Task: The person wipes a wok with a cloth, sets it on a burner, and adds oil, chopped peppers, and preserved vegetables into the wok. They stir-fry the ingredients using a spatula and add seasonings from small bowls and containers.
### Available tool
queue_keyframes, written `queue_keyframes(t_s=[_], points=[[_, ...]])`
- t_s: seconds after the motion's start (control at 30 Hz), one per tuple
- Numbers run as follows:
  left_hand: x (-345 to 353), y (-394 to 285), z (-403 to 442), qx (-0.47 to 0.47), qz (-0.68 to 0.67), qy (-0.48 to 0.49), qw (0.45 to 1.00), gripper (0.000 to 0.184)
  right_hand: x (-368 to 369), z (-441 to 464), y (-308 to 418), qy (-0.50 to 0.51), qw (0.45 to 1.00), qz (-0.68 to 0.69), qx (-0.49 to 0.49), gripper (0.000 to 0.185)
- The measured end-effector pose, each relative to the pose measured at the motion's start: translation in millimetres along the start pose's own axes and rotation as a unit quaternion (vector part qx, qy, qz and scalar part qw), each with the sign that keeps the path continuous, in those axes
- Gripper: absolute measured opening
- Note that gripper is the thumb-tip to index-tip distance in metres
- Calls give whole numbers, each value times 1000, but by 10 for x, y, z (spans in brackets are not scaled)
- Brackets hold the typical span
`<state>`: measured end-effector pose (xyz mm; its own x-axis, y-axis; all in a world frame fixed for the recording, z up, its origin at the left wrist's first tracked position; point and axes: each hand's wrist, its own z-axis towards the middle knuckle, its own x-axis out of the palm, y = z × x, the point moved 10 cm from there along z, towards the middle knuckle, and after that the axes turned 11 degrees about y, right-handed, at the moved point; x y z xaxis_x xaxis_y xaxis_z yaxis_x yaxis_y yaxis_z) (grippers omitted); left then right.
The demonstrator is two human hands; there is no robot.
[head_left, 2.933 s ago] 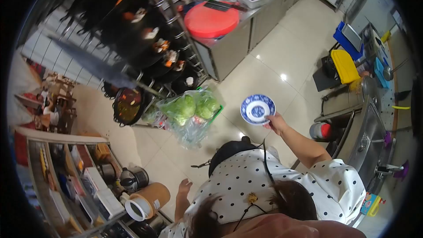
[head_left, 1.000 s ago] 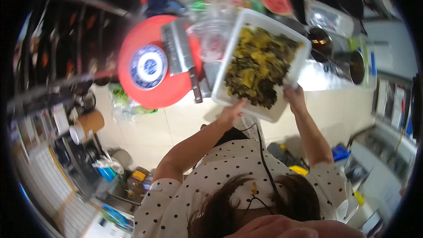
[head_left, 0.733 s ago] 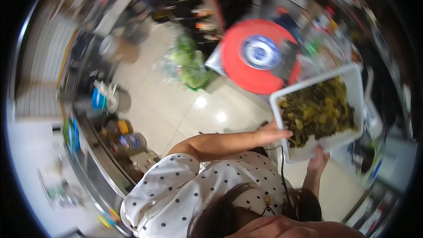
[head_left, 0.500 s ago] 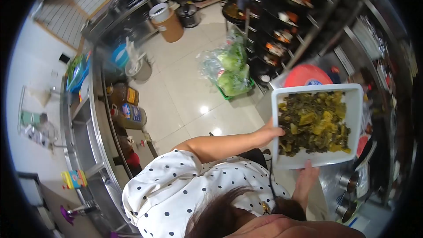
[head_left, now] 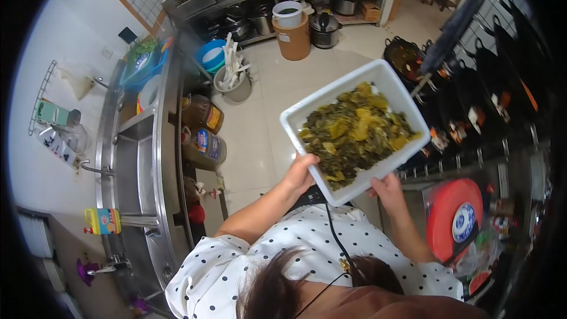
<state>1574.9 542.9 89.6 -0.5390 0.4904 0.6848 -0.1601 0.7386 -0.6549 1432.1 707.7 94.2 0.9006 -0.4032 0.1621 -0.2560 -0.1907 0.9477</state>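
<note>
A white rectangular plastic tub (head_left: 366, 186) is held up in front of my body, tilted a little. Chopped pickled greens (head_left: 354, 133), dark green and yellowish, cover most of its bottom. My left hand (head_left: 300, 172) grips the near left corner, thumb over the rim and the other fingers hidden beneath. At the near right side, my right hand (head_left: 388, 192) is closed on the rim, with its fingers partly hidden under the tub.
A steel sink counter (head_left: 139, 171) runs along the left. Large oil jugs (head_left: 204, 145) and a bin (head_left: 236, 85) stand beside it on the tiled floor (head_left: 263, 124). Several woks (head_left: 407, 62) line the right. A red round board (head_left: 455, 218) lies on the right counter.
The tub, held in both hands, has swung from the right-hand counter to the left, over the floor. My view has turned, and the red board now shows at lower right.
</note>
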Motion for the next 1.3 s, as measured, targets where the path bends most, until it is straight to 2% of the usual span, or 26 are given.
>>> queue_keyframes(t_s=[0.07,0.1,0.13,0.2,0.23,0.3,0.37,0.43,0.5,0.6,0.7,0.73,0.83,0.87,0.9,1.03,1.1,1.17,1.23,1.27,1.3], points=[[-191,-505,282,64,-15,-8,998,42,161,734,136,92,994,-50,44,31],[-384,-664,368,55,-27,-45,997,45,277,1056,241,140,985,-79,58,33],[-559,-840,443,72,-36,-68,994,46,414,1340,459,194,972,-132,5,33],[-953,-1209,570,100,-56,-133,984,49,755,1875,926,313,897,-311,-34,31],[-1170,-1346,621,108,-61,-165,978,48,909,2116,1132,367,839,-398,-50,30],[-1444,-1710,770,153,-57,-178,970,47,1219,2731,1566,392,777,-483,-101,28],[-1592,-1983,883,195,-77,-191,959,50,1499,3248,1938,391,790,-453,-136,27],[-1895,-2201,1103,198,-96,-204,954,52,1842,3894,2186,409,767,-433,-238,43],[-1940,-2648,1444,217,-117,-183,952,55,2207,4588,2260,364,640,-595,-322,71],[-2204,-3241,2004,223,-128,-153,954,57,2570,5667,2072,378,504,-753,-193,90],[-2531,-3818,2591,207,-139,-177,952,57,2747,6614,2184,409,539,-712,-188,94],[-2623,-4018,2822,204,-123,-158,958,56,2759,6874,2293,393,554,-693,-240,83],[-2863,-4562,3354,181,-168,-145,958,62,2869,7712,2479,411,609,-630,-251,66],[-2952,-4747,3537,194,-161,-141,957,63,2867,7958,2603,402,661,-581,-254,54],[-3002,-4911,3675,189,-159,-149,958,63,2881,8222,2638,407,679,-580,-193,53],[-3249,-5665,4370,183,-141,-165,959,59,2973,9394,3099,421,743,-485,-189,50],[-3383,-6022,4759,194,-119,-182,957,54,3011,9965,3519,409,741,-458,-270,46],[-3523,-6358,5196,190,-124,-203,953,54,3002,10610,3905,410,765,-391,-306,41],[-3677,-6691,5593,197,-138,-230,943,54,3056,11313,4121,454,778,-349,-257,36],[-3708,-6859,5771,186,-154,-246,939,61,3070,11648,4210,481,801,-288,-210,35],[-3778,-7032,5959,198,-159,-242,937,62,3098,11923,4269,503,819,-227,-159,34]])
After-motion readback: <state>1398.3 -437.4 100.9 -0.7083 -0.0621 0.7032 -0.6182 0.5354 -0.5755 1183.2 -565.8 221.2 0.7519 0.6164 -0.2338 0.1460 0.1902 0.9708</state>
